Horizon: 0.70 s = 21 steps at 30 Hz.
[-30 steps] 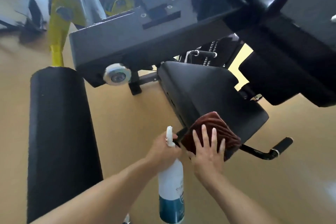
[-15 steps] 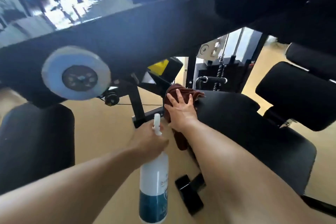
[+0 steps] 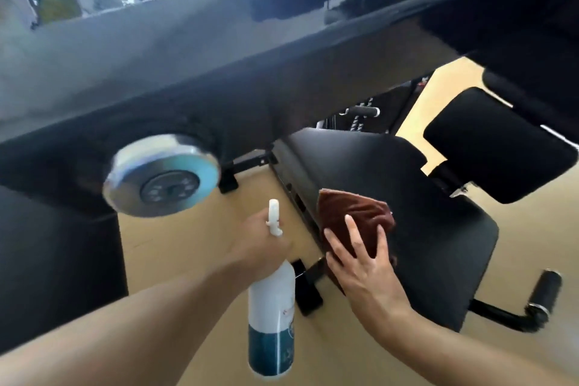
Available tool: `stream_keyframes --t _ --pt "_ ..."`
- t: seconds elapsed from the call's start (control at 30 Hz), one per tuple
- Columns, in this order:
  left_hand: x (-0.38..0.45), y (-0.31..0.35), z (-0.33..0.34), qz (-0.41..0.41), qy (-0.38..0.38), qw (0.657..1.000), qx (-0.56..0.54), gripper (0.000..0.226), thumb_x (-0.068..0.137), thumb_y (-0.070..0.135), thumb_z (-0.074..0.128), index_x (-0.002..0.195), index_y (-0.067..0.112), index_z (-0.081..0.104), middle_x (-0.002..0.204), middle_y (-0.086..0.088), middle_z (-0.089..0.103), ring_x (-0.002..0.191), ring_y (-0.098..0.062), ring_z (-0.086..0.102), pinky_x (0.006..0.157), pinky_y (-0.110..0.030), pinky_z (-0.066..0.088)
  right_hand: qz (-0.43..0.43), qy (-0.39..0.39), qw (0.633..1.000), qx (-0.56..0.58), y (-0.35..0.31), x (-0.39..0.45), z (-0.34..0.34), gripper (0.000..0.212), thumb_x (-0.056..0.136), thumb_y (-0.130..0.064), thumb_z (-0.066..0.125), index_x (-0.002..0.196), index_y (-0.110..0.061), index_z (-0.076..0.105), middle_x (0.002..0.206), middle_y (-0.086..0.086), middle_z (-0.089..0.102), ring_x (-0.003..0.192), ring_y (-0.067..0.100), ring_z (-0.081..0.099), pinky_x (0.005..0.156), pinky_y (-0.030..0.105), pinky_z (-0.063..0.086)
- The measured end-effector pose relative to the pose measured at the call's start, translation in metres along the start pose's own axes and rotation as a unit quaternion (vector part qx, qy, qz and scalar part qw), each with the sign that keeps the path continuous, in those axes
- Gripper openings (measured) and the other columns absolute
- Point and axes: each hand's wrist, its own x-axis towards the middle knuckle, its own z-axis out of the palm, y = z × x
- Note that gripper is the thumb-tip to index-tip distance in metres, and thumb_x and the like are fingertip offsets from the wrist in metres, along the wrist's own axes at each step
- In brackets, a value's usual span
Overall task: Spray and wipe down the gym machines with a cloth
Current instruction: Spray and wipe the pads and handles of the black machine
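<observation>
A brown cloth (image 3: 351, 216) lies on the left edge of the black padded seat (image 3: 423, 229) of a gym machine. My right hand (image 3: 360, 263) presses flat on the cloth with straight, spread fingers. My left hand (image 3: 260, 244) grips the neck of a white spray bottle (image 3: 271, 316) with a blue label band, which hangs down over the floor just left of the seat. The bottle's nozzle points up.
A thick black machine beam (image 3: 219, 78) crosses overhead, with a round metal disc (image 3: 163, 178) on its side. A black roller pad (image 3: 498, 147) sits at the right, a black handle (image 3: 542, 298) at the lower right, a black pad (image 3: 56, 260) at the left. The floor (image 3: 188, 247) is tan.
My right hand has slid the cloth back along the seat's left edge, from the far end toward me. The view tilted downward. My left hand still holds the bottle.
</observation>
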Motion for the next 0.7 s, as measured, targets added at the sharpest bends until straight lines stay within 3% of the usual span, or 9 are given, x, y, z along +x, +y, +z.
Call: stream_keyframes --t 0.13,0.23,0.37,0.47,0.6,0.7 --pt "0.002 -0.015 -0.002 -0.017 0.055 0.998 -0.004 0.023 0.086 0.017 0.064 0.108 0.023 0.059 0.093 -0.006 0.066 0.084 -0.025 0.066 0.074 -0.041 0.058 -0.010 0.028 0.997 -0.071 -0.003 0.106 -0.029 0.066 0.108 -0.033 0.045 0.166 -0.020 0.015 0.174 0.005 -0.016 0.151 0.042 -0.034 0.114 0.076 -0.016" --pt "0.002 -0.028 -0.006 -0.009 0.052 0.999 0.010 0.032 0.086 0.022 0.064 0.114 0.034 0.055 0.094 -0.001 0.068 0.082 -0.021 0.067 0.068 -0.035 0.056 0.020 0.059 0.997 -0.046 0.002 0.185 -0.057 0.057 0.108 -0.042 0.044 0.162 -0.029 0.033 0.175 0.000 -0.007 0.155 0.038 -0.027 0.113 0.073 -0.019" --pt "0.009 -0.036 -0.022 -0.006 0.058 0.998 0.019 0.030 0.082 0.021 0.065 0.106 0.038 0.060 0.090 0.000 0.074 0.080 -0.017 0.069 0.064 -0.031 0.052 0.048 0.095 0.994 -0.007 0.004 0.220 -0.080 0.051 0.108 -0.036 0.044 0.159 -0.029 0.039 0.175 0.001 -0.005 0.155 0.043 -0.025 0.118 0.078 -0.002" --pt "-0.001 -0.031 -0.026 -0.006 0.049 0.998 0.038 0.029 0.084 0.020 0.064 0.104 0.039 0.059 0.086 0.003 0.073 0.078 -0.016 0.068 0.062 -0.030 0.051 0.054 0.101 0.993 0.009 -0.002 0.189 -0.062 0.051 0.108 -0.030 0.045 0.158 -0.028 0.038 0.175 0.004 -0.005 0.155 0.048 -0.020 0.116 0.080 0.008" --pt "-0.040 -0.017 -0.010 -0.010 -0.019 0.999 0.050 0.031 0.087 0.023 0.059 0.110 0.043 0.058 0.075 0.005 0.069 0.063 -0.011 0.062 0.051 -0.024 0.043 0.034 0.072 0.996 0.051 -0.006 0.080 -0.007 0.046 0.106 -0.027 0.044 0.152 -0.025 0.046 0.175 0.005 -0.005 0.155 0.049 -0.017 0.114 0.082 0.007" --pt "-0.079 -0.006 0.003 -0.019 -0.089 0.995 0.031 0.034 0.086 0.023 0.058 0.114 0.044 0.056 0.074 0.001 0.070 0.057 -0.011 0.059 0.050 -0.023 0.041 0.069 0.105 0.987 0.101 -0.007 -0.026 0.035 0.041 0.096 -0.018 0.045 0.128 -0.024 0.070 0.172 0.003 0.023 0.156 0.050 0.016 0.110 0.082 0.026"
